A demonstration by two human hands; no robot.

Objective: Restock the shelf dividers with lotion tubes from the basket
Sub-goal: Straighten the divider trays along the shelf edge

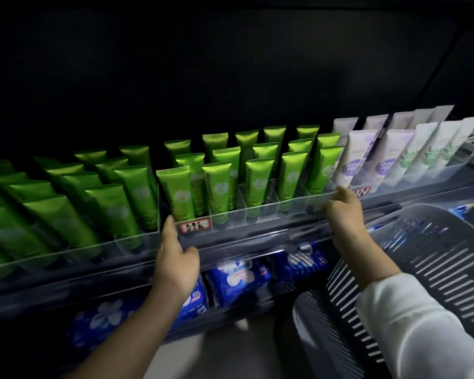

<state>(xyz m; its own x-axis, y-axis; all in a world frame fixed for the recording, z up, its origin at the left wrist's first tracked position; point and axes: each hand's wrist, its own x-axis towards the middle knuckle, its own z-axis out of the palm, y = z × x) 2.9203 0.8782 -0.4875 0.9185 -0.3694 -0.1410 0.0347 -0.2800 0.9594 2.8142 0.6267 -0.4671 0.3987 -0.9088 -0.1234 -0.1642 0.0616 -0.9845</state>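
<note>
You're squaring up clear divider tray (257, 214), not loading.
- Your right hand (342, 212): fingertips pinch tray's front rim at right end.
- Your left hand (175, 258): fingers up against left front corner, thumb spread below. Can't tell if they hook over the rim.
- Green Chamomile tubes (216, 184) stand in lanes.
- Grey slatted basket (446, 258) at your right, no tubes showing inside.

Next, likely: seat tray, free right hand, reach into basket.
</note>
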